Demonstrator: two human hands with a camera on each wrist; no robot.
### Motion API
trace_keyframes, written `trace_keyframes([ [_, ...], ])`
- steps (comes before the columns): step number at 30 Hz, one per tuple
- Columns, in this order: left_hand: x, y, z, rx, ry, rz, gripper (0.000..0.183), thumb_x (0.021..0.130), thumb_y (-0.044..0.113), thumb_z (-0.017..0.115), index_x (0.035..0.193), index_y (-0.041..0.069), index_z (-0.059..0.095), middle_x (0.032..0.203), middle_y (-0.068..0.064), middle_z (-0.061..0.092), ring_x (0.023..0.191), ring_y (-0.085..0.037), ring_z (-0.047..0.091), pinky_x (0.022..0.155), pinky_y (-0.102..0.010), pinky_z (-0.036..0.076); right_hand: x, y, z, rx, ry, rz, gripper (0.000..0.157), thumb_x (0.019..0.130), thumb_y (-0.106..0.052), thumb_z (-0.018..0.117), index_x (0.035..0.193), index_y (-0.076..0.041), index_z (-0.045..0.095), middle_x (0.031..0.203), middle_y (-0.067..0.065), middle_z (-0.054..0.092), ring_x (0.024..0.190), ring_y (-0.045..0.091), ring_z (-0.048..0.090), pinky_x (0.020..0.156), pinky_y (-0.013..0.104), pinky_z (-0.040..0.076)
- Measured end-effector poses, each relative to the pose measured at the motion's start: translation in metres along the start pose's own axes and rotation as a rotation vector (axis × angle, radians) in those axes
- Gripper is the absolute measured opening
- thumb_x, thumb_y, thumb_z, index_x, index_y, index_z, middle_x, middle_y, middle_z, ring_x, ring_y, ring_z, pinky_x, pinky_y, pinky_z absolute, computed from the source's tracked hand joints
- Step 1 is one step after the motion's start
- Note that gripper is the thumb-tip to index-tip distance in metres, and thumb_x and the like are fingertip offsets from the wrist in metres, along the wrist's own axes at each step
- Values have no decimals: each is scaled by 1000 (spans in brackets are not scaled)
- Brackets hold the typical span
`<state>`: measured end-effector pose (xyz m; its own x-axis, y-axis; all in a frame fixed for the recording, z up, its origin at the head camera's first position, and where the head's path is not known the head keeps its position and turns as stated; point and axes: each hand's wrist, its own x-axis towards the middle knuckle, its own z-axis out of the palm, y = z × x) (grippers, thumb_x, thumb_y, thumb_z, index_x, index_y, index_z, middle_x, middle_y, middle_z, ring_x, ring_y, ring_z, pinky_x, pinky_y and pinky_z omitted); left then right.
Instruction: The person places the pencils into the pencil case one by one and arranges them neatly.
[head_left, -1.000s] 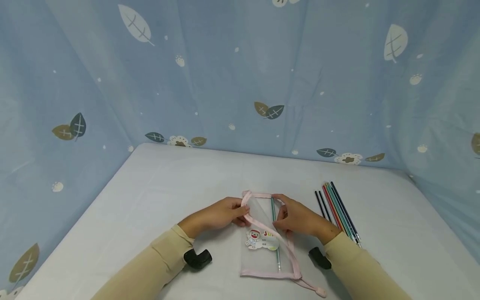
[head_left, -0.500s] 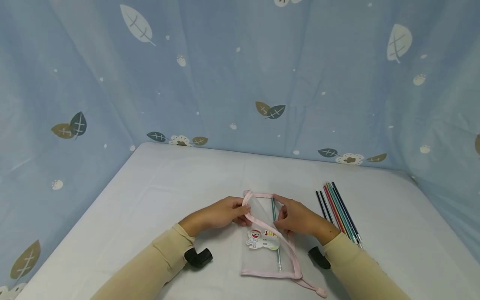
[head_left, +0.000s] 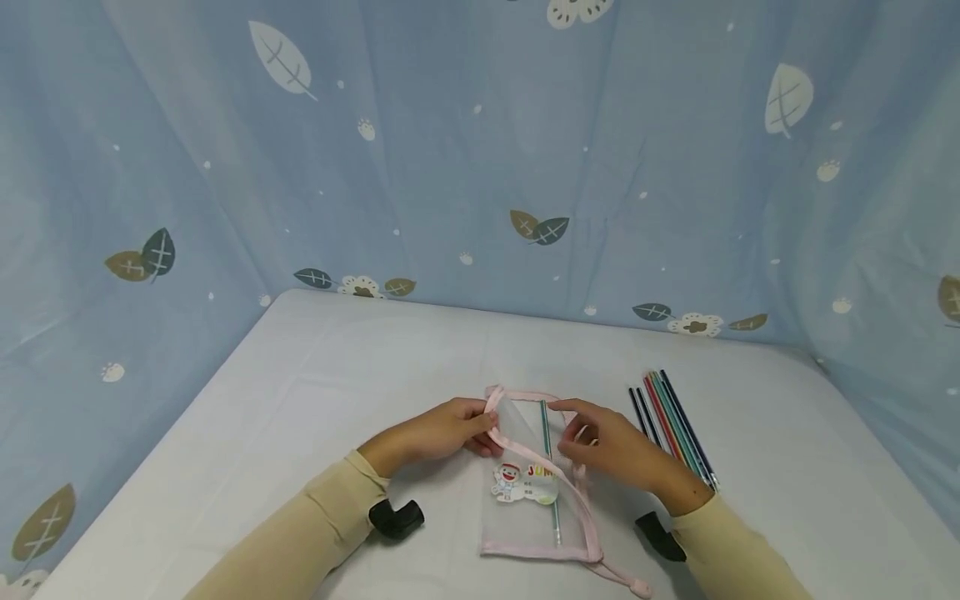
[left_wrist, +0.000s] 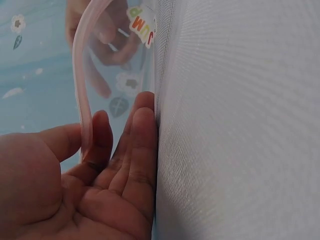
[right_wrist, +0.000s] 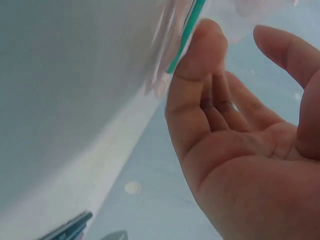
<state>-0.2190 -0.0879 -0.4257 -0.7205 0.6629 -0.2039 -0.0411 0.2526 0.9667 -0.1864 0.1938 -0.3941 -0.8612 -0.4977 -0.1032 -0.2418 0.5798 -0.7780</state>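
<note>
A see-through mesh pouch (head_left: 517, 529) with pink edging and a cartoon "JUMP" label lies on the table, its upper edge pulled open. My left hand (head_left: 450, 429) pinches the pink trim between thumb and index finger, as the left wrist view shows on the pouch edge (left_wrist: 80, 85). Inside the pouch lies one teal pencil (head_left: 545, 421). My right hand (head_left: 611, 450) hovers at the pouch's right side, thumb and index finger apart with nothing between them. In the right wrist view, its index fingertip is close to the teal pencil (right_wrist: 187, 35); whether they touch I cannot tell.
Several pencils (head_left: 671, 421), dark, red and teal, lie side by side on the white table (head_left: 360, 358), right of the right hand. A pink pull strap (head_left: 622, 575) trails from the pouch's near right corner. A blue patterned curtain (head_left: 450, 167) stands behind.
My right hand has let go of the pouch's right edge and drawn back slightly to the right, its thumb and index finger parting. The left hand keeps its pinch. The head view has tilted slightly.
</note>
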Motion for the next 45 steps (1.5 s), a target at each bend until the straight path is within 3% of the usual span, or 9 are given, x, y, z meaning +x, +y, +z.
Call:
trace_keyframes([
  [5, 0, -2, 2, -4, 2, -2, 28, 108, 20, 44, 110, -2, 60, 101, -15, 74, 91, -13, 69, 86, -27, 59, -8, 1, -1, -119, 164, -5, 41, 95, -13, 68, 135, -11, 59, 91, 1, 65, 74, 11, 60, 58, 24, 52],
  [10, 1, -3, 1, 5, 1, -10, 27, 109, 20, 43, 108, -1, 60, 100, -12, 74, 90, -12, 69, 86, -27, 59, -11, 3, -5, -215, 314, -56, 35, 92, -7, 70, 127, -8, 64, 86, -1, 66, 72, 8, 60, 60, 23, 53],
  [16, 3, -4, -1, 5, -2, -12, 28, 108, 21, 44, 111, -1, 60, 99, -11, 74, 90, -12, 68, 86, -26, 59, -14, 7, -17, -262, 402, -10, 34, 92, -5, 69, 126, -6, 64, 92, 3, 67, 80, 13, 64, 66, 23, 55],
  [30, 1, -2, 1, 5, 6, -28, 27, 108, 21, 44, 111, -1, 60, 100, -12, 74, 89, -12, 68, 85, -26, 59, -20, 23, -38, -329, 442, 87, 40, 94, -6, 66, 133, -3, 58, 102, 14, 68, 87, 23, 66, 60, 25, 52],
  [45, -1, -1, 0, -1, -6, -14, 29, 108, 21, 44, 113, -3, 60, 101, -12, 73, 91, -13, 69, 87, -26, 59, -22, 41, -46, -356, 342, 162, 50, 94, -6, 66, 140, 2, 49, 103, 16, 65, 79, 18, 57, 55, 25, 49],
])
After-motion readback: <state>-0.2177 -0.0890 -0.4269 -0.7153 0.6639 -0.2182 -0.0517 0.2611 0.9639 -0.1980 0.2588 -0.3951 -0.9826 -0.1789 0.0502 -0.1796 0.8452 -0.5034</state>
